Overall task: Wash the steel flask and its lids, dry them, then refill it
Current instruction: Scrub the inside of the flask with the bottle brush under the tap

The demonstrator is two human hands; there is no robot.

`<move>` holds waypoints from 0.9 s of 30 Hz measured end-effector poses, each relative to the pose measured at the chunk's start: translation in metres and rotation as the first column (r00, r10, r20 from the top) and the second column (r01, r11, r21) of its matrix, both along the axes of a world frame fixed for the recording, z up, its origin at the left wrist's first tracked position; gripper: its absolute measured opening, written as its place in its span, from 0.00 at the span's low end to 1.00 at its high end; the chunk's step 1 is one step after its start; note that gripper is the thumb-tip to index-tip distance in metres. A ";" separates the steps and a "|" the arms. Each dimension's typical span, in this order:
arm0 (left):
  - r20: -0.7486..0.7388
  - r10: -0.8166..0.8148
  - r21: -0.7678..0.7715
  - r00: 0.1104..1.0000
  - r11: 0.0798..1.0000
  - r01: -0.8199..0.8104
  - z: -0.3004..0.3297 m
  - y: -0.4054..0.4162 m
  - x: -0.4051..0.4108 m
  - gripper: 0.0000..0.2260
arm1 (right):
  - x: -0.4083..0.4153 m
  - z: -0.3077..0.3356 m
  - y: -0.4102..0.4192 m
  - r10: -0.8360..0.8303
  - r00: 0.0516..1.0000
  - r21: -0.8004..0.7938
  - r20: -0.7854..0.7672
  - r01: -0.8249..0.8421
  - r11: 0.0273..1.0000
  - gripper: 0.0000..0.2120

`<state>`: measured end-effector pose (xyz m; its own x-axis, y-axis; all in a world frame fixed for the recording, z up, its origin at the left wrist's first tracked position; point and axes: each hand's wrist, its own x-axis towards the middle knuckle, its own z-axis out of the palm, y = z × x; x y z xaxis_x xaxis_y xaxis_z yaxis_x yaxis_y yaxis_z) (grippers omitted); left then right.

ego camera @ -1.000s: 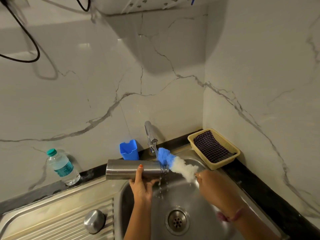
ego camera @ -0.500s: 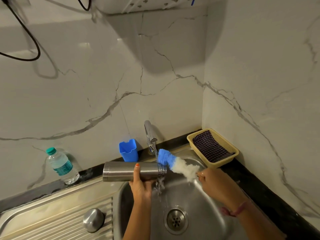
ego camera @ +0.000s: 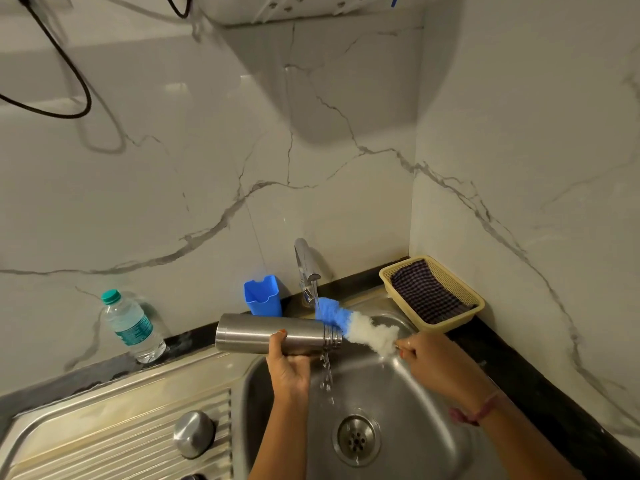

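Brush [ego camera: 356, 325] slightly nearer flask [ego camera: 273, 332] mouth.

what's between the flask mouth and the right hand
In the head view, the brush spans that stretch: its blue end sits at the mouth of the flask, its white end reaches the right hand, which grips it. Tap water falls there too.

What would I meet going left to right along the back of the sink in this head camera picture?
Plastic water bottle → blue cup → tap → yellow basket holding a checked cloth.
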<state>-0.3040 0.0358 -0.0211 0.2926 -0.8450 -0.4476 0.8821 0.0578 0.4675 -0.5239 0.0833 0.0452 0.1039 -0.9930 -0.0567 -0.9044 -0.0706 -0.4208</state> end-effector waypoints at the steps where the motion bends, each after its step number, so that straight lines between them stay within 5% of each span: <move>1: 0.005 0.004 0.028 1.000 1.000 -0.004 -0.003 -0.001 0.000 0.28 | 0.005 -0.002 0.001 0.007 1.000 -0.009 0.012 -0.007 1.000 0.13; 11: 0.117 0.047 0.029 0.992 0.998 -0.050 -0.006 -0.011 0.007 0.29 | -0.004 0.000 0.010 -0.068 0.997 -0.026 0.040 0.069 0.997 0.13; 27: -0.042 0.025 -0.033 0.999 0.999 -0.027 -0.015 -0.004 0.013 0.24 | 0.017 -0.014 0.006 -0.087 0.992 -0.030 0.094 0.090 0.995 0.14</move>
